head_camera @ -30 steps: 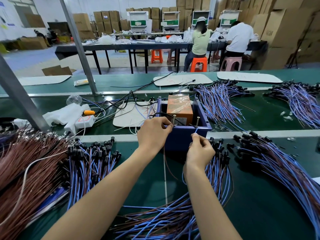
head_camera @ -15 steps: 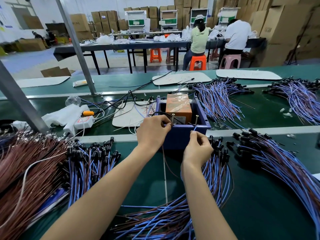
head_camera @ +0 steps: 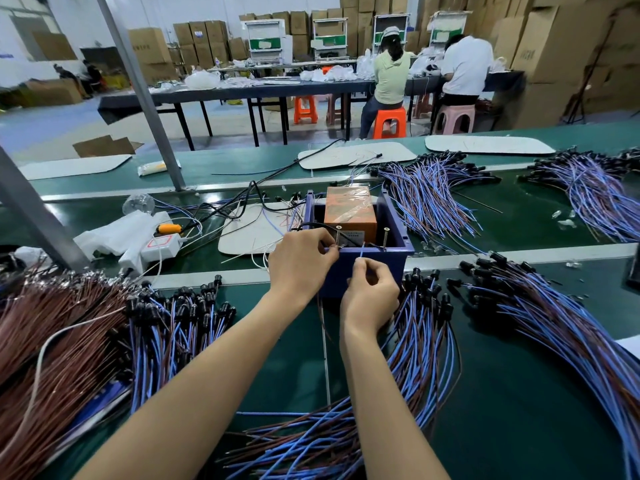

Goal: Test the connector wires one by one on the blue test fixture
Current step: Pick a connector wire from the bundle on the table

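My right hand (head_camera: 372, 296) pinches the blue wire (head_camera: 362, 251) between thumb and forefinger, gap closed; the remaining fingers curl loosely. My left hand (head_camera: 301, 263) is curled narrow, thumb and forefinger pinched on the brown wire (head_camera: 321, 313) at the near rim of the blue box (head_camera: 396, 259); the contact point itself is too small to make out.

Count: two hands; one blue box; one orange block (head_camera: 349, 209) inside it; two upright pins on the near rim, the left pin (head_camera: 338, 233) and the right pin (head_camera: 386, 237).

The blue wire stands near vertical, tip upward, between the pins, just above the rim; the brown wire hangs downward below my left hand, over the green table (head_camera: 519, 393).
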`<action>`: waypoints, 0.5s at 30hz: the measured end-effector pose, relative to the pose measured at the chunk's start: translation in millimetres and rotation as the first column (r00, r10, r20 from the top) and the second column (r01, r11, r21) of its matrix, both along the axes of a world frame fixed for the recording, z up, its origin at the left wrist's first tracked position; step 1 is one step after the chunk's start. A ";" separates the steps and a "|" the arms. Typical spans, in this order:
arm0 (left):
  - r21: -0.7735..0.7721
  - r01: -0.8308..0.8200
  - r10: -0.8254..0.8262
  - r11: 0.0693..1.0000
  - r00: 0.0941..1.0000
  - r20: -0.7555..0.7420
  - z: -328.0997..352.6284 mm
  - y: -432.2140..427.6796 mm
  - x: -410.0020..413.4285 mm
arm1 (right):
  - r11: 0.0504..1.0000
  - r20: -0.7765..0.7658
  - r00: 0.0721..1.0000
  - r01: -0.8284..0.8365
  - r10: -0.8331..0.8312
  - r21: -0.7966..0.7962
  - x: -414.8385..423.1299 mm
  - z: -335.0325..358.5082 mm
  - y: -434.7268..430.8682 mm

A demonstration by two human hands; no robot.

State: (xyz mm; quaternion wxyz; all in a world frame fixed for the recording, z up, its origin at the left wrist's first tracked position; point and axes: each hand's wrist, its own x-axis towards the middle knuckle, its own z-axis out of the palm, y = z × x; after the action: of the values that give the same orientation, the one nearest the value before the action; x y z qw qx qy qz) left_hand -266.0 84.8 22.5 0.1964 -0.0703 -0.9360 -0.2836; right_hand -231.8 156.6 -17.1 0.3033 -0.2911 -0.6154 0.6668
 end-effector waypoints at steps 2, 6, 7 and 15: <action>0.006 -0.001 0.001 1.000 1.000 0.001 0.3 0.2 0.2 | 1.000 -0.020 1.000 0.003 -0.003 0.000 0.9 -0.5 -0.5; 0.024 -0.003 0.002 1.000 1.000 0.009 -0.5 1.4 0.2 | 0.993 -0.071 0.997 -0.012 0.003 -0.116 3.4 -1.6 2.2; 0.022 -0.004 0.004 1.000 1.000 0.009 -0.9 1.4 0.3 | 0.993 -0.068 0.998 -0.003 -0.006 -0.122 4.3 -2.3 4.0; 0.085 0.009 -0.011 0.996 1.000 0.022 -3.5 -0.9 1.0 | 0.991 -0.038 0.997 0.058 -0.063 -0.119 8.8 -6.0 25.9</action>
State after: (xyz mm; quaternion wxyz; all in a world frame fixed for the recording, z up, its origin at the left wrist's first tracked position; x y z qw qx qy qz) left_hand -265.0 83.8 19.0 0.1870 -0.0636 -0.9250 -0.3247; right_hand -223.0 182.5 -23.2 0.3183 -0.3131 -0.5593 0.6985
